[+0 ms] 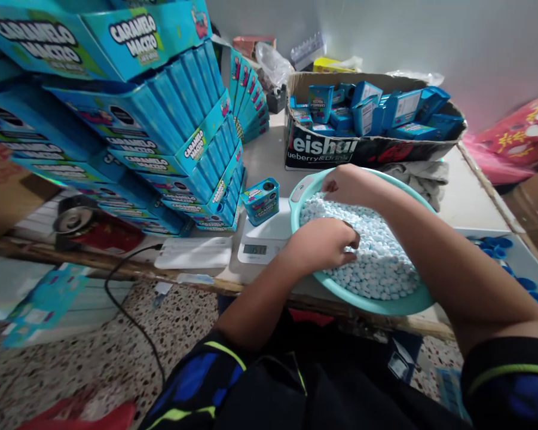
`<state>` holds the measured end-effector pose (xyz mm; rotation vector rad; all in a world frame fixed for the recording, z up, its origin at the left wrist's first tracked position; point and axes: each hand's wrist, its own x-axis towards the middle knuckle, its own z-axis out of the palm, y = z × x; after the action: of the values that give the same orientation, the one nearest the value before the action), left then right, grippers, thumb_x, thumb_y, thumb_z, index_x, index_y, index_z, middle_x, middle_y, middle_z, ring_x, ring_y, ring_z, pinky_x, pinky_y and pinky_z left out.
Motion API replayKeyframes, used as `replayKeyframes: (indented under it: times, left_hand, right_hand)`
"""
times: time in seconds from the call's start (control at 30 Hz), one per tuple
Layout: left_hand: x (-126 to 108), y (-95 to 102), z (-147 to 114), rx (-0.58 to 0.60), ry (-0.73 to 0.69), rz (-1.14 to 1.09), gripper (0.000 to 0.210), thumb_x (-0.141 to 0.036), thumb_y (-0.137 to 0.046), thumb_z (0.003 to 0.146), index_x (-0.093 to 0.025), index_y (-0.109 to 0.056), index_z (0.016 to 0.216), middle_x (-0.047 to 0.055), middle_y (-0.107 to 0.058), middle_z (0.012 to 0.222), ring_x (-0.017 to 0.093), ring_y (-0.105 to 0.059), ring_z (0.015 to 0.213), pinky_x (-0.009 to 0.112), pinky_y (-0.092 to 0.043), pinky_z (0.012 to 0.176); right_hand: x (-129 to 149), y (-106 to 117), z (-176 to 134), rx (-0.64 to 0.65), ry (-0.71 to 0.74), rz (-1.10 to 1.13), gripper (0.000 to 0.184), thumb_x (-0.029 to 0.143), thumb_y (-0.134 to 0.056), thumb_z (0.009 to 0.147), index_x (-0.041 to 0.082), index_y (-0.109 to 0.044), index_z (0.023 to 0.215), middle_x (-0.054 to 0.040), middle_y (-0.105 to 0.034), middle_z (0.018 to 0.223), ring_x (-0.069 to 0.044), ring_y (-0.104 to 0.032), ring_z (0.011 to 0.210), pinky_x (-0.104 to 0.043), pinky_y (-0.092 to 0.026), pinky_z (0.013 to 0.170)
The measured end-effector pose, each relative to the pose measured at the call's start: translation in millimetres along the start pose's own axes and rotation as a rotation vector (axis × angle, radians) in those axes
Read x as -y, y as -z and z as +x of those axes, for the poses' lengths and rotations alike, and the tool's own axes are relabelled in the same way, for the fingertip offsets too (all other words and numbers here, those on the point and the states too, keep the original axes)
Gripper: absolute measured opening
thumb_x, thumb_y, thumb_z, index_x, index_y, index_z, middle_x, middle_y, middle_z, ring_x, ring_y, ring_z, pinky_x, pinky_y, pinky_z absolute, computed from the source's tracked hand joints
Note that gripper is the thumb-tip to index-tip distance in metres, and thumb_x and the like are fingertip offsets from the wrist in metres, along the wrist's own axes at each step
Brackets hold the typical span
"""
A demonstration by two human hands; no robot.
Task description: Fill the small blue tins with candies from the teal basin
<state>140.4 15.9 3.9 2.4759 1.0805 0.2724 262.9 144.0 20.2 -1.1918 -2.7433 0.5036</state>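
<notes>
Left hand point(326, 243), fingers curled, over pale pellets point(381, 263) in turquoise basin point(388, 307); right hand point(350, 187) apart, beyond it. I cannot tell if either grips pellets. Left of hands: blue container point(262, 206) on white scale point(260, 251).

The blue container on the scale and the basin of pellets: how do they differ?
The container is small and boxy, while the basin is wide and rounded. The container carries printed graphics; the basin's visible rim looks plain. The container rests on the scale, untouched; the basin holds pale pellets, with the left hand and right hand over it. Both are bluish.
</notes>
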Motion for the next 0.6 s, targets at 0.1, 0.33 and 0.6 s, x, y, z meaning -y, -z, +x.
replayKeyframes:
  times: [0.1, 0.33, 0.6]
  left_hand:
    - [1, -1.3, 1, 0.000, 0.023, -0.009, 0.021, -0.032, -0.064, 0.091, -0.019, -0.076, 0.102, 0.006, -0.076, 0.105, 0.022, -0.067, 0.095, 0.031, -0.047, 0.078]
    - [1, -3.7, -1, -0.034, 0.036, -0.015, 0.022, -0.033, -0.064, 0.090, -0.019, -0.077, 0.102, 0.006, -0.077, 0.104, 0.024, -0.068, 0.096, 0.033, -0.048, 0.078]
    - [-4, -0.8, -3, -0.001, 0.084, -0.032, 0.021, -0.029, -0.066, 0.089, -0.019, -0.075, 0.104, 0.008, -0.077, 0.104, 0.025, -0.070, 0.092, 0.033, -0.050, 0.076]
  right_hand:
    - [23, 5, 9, -0.150, 0.063, 0.126, 0.016, 0.019, -0.071, 0.080, 0.016, -0.077, 0.094, -0.0033, -0.073, 0.084, -0.016, -0.065, 0.076, -0.028, -0.051, 0.073]
    - [80, 1, 40, -0.204, 0.263, 0.260, 0.015, 0.018, -0.069, 0.082, 0.015, -0.076, 0.095, -0.0051, -0.072, 0.087, -0.016, -0.064, 0.077, -0.028, -0.051, 0.075]
    - [85, -12, 49, -0.122, 0.358, 0.056, 0.015, 0.016, -0.069, 0.085, 0.017, -0.077, 0.097, -0.0058, -0.071, 0.094, -0.018, -0.063, 0.084, -0.028, -0.046, 0.078]
